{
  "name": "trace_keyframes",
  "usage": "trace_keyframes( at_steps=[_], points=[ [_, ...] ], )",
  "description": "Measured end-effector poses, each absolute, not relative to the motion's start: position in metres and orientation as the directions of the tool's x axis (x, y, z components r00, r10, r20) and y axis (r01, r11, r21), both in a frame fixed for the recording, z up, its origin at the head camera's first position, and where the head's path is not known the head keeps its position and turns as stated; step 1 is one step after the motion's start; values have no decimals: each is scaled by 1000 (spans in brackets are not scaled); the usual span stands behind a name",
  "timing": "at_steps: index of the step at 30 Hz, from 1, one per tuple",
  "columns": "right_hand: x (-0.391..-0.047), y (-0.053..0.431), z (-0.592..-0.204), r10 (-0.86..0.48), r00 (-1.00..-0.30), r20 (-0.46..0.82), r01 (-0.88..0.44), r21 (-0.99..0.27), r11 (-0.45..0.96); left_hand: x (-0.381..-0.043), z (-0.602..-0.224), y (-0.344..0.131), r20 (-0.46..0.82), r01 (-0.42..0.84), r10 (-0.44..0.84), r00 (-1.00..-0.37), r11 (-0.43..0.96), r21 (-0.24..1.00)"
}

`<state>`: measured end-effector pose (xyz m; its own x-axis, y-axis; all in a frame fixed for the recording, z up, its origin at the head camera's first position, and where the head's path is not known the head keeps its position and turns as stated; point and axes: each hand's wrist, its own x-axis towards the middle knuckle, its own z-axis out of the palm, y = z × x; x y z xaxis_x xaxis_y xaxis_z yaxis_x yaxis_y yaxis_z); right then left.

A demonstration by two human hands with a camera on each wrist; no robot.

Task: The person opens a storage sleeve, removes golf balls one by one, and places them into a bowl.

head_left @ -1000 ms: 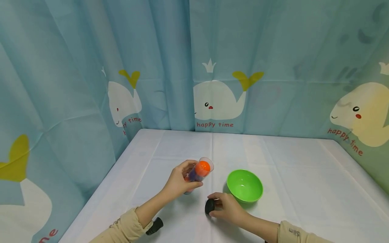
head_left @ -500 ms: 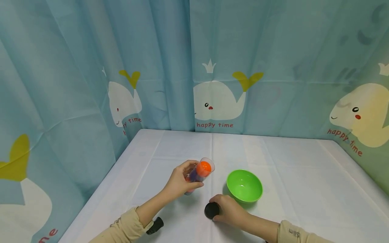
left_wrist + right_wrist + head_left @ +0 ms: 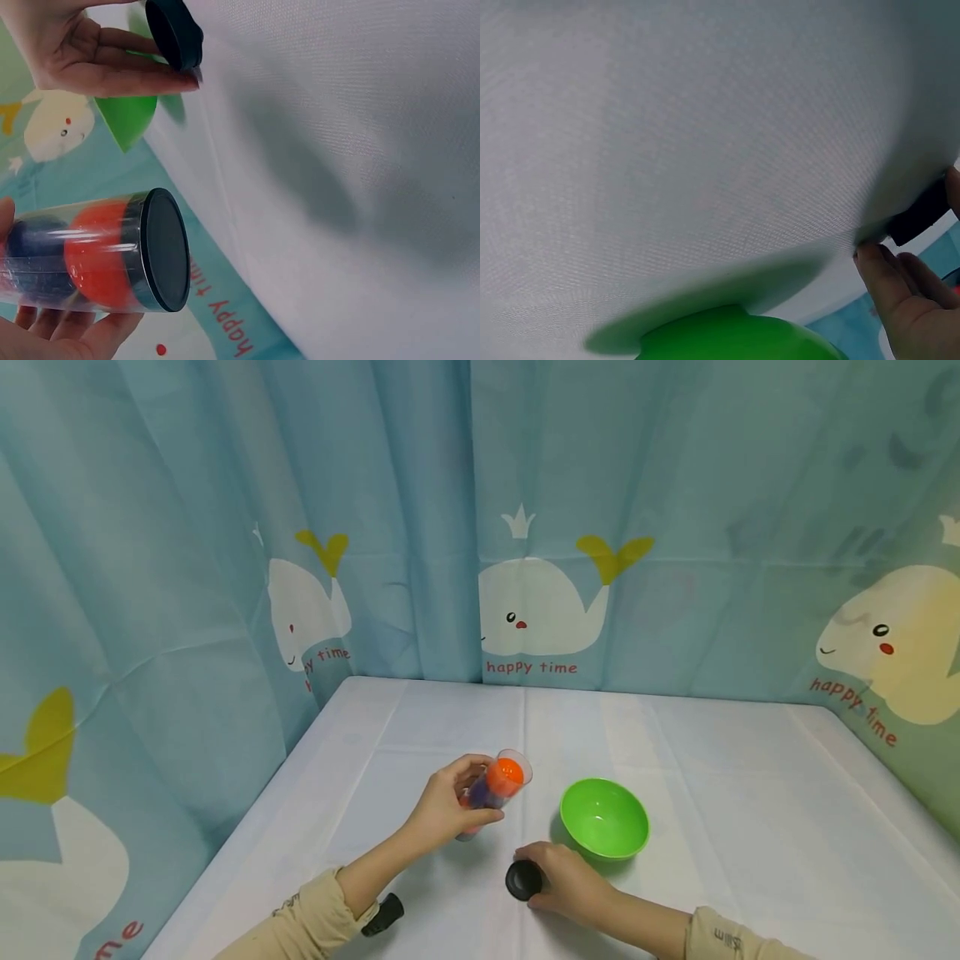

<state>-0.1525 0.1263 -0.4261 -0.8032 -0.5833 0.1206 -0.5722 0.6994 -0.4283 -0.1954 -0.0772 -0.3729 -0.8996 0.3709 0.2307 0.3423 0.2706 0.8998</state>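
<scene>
The clear tube point(image 3: 97, 253) tilts within left grip point(image 3: 444, 803).

Red "happy time" point(image 3: 532, 667) on blue curtain point(image 3: 431, 485), under whales point(image 3: 543, 610); sleeve lettering point(image 3: 727, 937) unreadable.

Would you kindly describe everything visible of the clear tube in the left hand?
The clear tube is a glossy cylinder that looks like plastic. A black cap closes its lower end; the upper end appears uncapped. An orange ball shows near the upper rim, a dark blue ball further down, and a red-orange ball beside the cap. The tube is tilted, leaning right in the head view, held above the table by the left hand.
</scene>
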Motion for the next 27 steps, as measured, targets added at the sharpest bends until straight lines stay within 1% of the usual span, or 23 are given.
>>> trace_keyframes(
  at_steps=[11, 16, 19, 23, 27],
  points=[
    [-153, 126, -423, -590, -797, 127, -578, -444, 685, -198, -372, -77, 214, 327, 387, -897, 256, 910],
    [-151, 128, -419, -602, -787, 138, -593, -442, 673, -197, -371, -77, 205, 322, 386, -900, 270, 907],
    [-151, 128, -413, -599, -792, 123, -582, -453, 676, -198, -371, -78, 193, 314, 383, -903, 286, 905],
    [-152, 129, -402, -580, -810, 88, -525, -548, 651, -197, -369, -80, 191, 318, 380, -905, 306, 897],
    [-153, 134, -392, -574, -816, 69, -455, -687, 566, -196, -366, -80, 197, 328, 390, -899, 305, 894]
  ],
)
